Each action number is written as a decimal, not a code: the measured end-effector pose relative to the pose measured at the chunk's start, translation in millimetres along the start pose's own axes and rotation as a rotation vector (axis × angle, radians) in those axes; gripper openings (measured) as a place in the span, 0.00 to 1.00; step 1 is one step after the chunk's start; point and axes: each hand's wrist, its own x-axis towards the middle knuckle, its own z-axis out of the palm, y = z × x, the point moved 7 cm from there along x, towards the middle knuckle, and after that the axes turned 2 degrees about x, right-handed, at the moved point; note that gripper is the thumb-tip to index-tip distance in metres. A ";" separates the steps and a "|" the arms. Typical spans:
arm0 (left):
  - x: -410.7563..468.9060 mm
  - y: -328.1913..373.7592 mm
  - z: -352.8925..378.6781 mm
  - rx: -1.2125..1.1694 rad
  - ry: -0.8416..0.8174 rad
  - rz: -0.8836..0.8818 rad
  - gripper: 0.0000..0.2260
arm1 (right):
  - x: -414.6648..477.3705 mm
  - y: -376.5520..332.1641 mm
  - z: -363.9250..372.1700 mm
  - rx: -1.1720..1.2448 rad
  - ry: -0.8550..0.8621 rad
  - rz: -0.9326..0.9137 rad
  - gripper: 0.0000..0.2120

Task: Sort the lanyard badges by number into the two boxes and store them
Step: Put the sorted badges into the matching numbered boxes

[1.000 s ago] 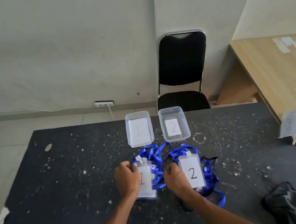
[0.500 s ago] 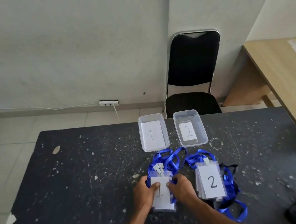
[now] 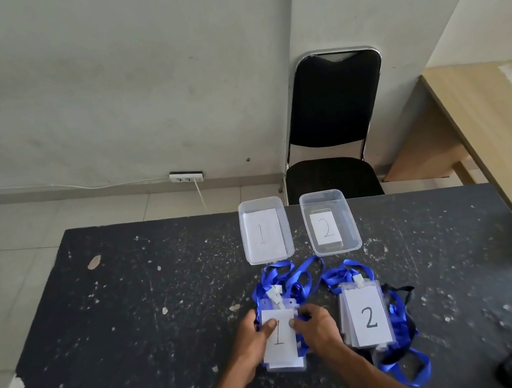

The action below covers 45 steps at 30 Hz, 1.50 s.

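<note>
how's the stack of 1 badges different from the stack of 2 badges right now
The stack of 1 badges is gripped at both sides by the left hand and right hand; the stack of 2 badges lies untouched. The 1 stack sits below box 1, the 2 stack below box 2. Both carry blue lanyards.

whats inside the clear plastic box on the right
The clear plastic box on the right holds a white paper slip marked 2; whatever lies beneath it is hidden.

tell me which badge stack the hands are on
The stack marked 1, before box 1; both hands grip it. The stack marked 2 lies untouched.
</note>
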 end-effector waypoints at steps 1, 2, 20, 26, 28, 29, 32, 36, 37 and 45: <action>-1.1 -1.9 -1.2 -0.044 -0.008 0.008 0.08 | -0.1 1.5 -0.5 0.014 0.002 -0.002 0.09; -1.7 -3.2 -2.9 -0.078 -0.013 0.014 0.09 | -0.2 2.5 -1.5 0.027 0.005 -0.008 0.10; -17.3 68.9 -14.5 0.061 -0.149 0.156 0.14 | -27.8 -53.7 -37.4 0.035 -0.392 -0.053 0.16; -21.9 68.4 -10.1 -0.025 -0.111 0.151 0.20 | -42.2 -66.9 -42.2 0.205 -0.340 -0.074 0.08; -23.5 74.5 -9.8 -0.100 -0.132 0.136 0.24 | -44.6 -80.7 -49.2 0.181 -0.307 -0.117 0.08; -25.1 83.2 -10.2 -0.127 -0.145 0.141 0.22 | -45.8 -90.4 -52.4 0.179 -0.301 -0.143 0.08; -28.0 121.6 -20.1 -0.201 -0.155 0.185 0.14 | -46.8 -127.2 -62.2 0.165 -0.303 -0.202 0.08; -27.6 190.4 -48.6 -0.277 -0.151 0.285 0.12 | -41.4 -194.9 -73.9 0.155 -0.272 -0.319 0.11; -25.6 206.4 -55.8 -0.300 -0.150 0.308 0.12 | -40.4 -212.0 -76.2 0.177 -0.267 -0.343 0.10; 26.2 232.1 -72.3 -0.276 -0.086 0.275 0.08 | 8.8 -248.4 -60.5 0.259 -0.207 -0.251 0.08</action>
